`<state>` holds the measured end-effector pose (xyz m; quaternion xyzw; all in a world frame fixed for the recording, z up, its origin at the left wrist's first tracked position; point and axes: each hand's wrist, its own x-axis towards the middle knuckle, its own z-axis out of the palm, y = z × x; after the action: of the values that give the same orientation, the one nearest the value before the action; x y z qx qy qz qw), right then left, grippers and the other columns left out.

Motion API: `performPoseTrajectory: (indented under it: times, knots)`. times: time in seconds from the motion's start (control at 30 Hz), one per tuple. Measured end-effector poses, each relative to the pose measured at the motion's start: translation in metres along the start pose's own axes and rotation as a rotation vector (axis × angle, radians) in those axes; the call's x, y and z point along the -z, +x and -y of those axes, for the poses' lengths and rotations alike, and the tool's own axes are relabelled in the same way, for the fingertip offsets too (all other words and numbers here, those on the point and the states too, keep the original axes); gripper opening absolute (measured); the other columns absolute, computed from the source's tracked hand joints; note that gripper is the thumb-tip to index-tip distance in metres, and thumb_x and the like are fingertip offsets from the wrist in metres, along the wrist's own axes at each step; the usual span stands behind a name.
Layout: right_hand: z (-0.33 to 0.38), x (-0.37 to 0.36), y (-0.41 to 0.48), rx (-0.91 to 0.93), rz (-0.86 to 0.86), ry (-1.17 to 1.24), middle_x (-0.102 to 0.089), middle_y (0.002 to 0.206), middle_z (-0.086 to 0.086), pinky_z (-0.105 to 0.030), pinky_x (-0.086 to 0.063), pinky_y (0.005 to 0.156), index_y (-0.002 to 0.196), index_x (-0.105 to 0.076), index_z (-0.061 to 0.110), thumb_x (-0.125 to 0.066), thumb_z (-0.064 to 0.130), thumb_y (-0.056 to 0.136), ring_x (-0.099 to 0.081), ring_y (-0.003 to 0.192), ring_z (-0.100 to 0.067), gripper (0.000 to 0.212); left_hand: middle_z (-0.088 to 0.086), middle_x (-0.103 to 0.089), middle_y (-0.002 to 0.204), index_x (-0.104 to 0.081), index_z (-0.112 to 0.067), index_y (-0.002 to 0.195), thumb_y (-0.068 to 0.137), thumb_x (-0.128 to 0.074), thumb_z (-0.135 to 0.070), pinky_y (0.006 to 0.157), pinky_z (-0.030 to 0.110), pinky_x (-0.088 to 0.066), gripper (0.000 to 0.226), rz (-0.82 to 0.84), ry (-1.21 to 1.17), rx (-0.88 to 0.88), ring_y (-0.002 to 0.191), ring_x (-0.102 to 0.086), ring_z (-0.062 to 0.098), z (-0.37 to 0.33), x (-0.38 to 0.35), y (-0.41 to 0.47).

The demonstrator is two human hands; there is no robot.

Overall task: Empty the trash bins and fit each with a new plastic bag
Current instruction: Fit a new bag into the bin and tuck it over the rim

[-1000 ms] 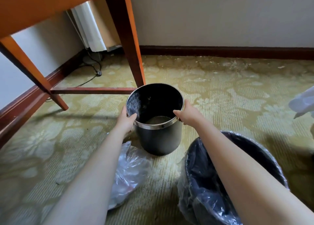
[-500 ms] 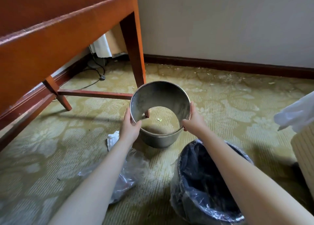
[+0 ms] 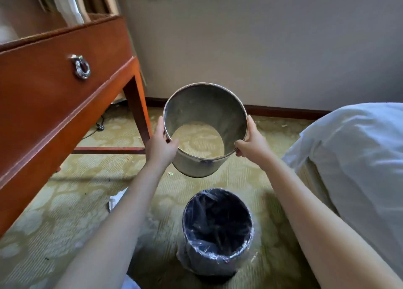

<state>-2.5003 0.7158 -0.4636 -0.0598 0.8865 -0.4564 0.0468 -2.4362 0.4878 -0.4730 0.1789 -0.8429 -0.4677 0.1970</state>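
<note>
A bare metal bin (image 3: 207, 105) hangs in the air, tilted with its mouth toward me; carpet shows through its open bottom. My left hand (image 3: 162, 149) grips its left rim, thumb inside. On the opposite rim my right hand (image 3: 253, 142) grips the same way. Below it on the carpet stands a black bin (image 3: 192, 256) lined with a clear plastic bag. Another clear plastic bag (image 3: 152, 227) lies on the floor to its left, mostly hidden behind my left forearm, with a scrap of white paper (image 3: 116, 199) beside it.
A reddish wooden desk (image 3: 54, 96) with a ring-pull drawer stands at the left, its leg just behind the lifted bin. A bed with white bedding (image 3: 359, 158) fills the right. A dark cable (image 3: 100, 126) lies under the desk. A wall with a dark baseboard closes the back.
The metal bin has gone from standing on the carpet to being held well above it in both hands. My view has risen, so the lined bin now looks smaller and lower.
</note>
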Motion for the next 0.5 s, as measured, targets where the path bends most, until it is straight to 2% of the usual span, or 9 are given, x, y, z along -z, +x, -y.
performPoseTrajectory:
  times: [0.1,0.2,0.23,0.33,0.4,0.5]
  knots:
    - [0.010,0.032,-0.027,-0.002,-0.025,-0.011,-0.063,0.095,-0.005,-0.048,-0.059,0.071,0.151,-0.011,0.039,-0.049,0.008,0.087,-0.070,0.076,-0.026,0.081,-0.005,-0.054,0.135,-0.027,-0.032,0.147,0.088,-0.058,-0.018,0.087,0.036,-0.050,0.069,-0.005,0.061,-0.038,0.109,-0.054,0.017,-0.030,0.006,-0.018]
    - [0.015,0.052,-0.052,0.002,-0.061,-0.046,-0.065,0.084,-0.002,-0.047,-0.060,0.071,0.147,-0.022,0.033,-0.048,0.010,0.084,-0.071,0.069,-0.024,0.072,-0.003,-0.049,0.141,-0.028,-0.025,0.149,0.088,-0.056,-0.016,0.083,0.029,-0.039,0.067,0.016,0.111,-0.081,0.114,-0.051,0.021,-0.059,0.014,-0.039]
    - [0.014,0.056,-0.058,-0.007,-0.077,-0.059,-0.067,0.079,-0.003,-0.046,-0.060,0.071,0.146,-0.025,0.030,-0.048,0.011,0.083,-0.071,0.066,-0.023,0.070,-0.002,-0.051,0.138,-0.033,-0.024,0.147,0.087,-0.056,-0.014,0.083,0.029,-0.038,0.064,0.032,0.114,-0.085,0.110,-0.050,0.021,-0.066,0.017,-0.044]
    - [0.010,0.064,-0.074,-0.050,-0.058,-0.104,-0.070,0.073,-0.007,-0.043,-0.061,0.071,0.144,-0.028,0.023,-0.047,0.014,0.085,-0.071,0.062,-0.019,0.063,-0.001,-0.064,0.113,-0.056,-0.025,0.118,0.079,-0.054,-0.012,0.084,0.038,-0.050,0.041,0.108,0.101,-0.088,0.096,-0.055,0.020,-0.076,0.023,-0.054]
    - [0.006,0.068,-0.082,-0.085,-0.011,-0.135,-0.071,0.071,-0.008,-0.042,-0.061,0.069,0.138,-0.034,0.017,-0.046,0.015,0.085,-0.071,0.060,-0.019,0.054,0.001,-0.066,0.095,-0.059,-0.022,0.102,0.075,-0.054,-0.012,0.081,0.046,-0.053,0.029,0.161,0.131,-0.065,0.089,-0.059,0.024,-0.074,0.024,-0.058]
    - [0.002,0.070,-0.093,-0.124,0.056,-0.175,-0.072,0.066,-0.009,-0.041,-0.062,0.068,0.129,-0.040,0.012,-0.045,0.017,0.083,-0.071,0.059,-0.020,0.046,0.000,-0.061,0.072,-0.060,-0.019,0.089,0.071,-0.053,-0.012,0.066,0.037,-0.048,0.020,0.227,0.120,-0.017,0.072,-0.056,0.024,-0.059,0.022,-0.066]
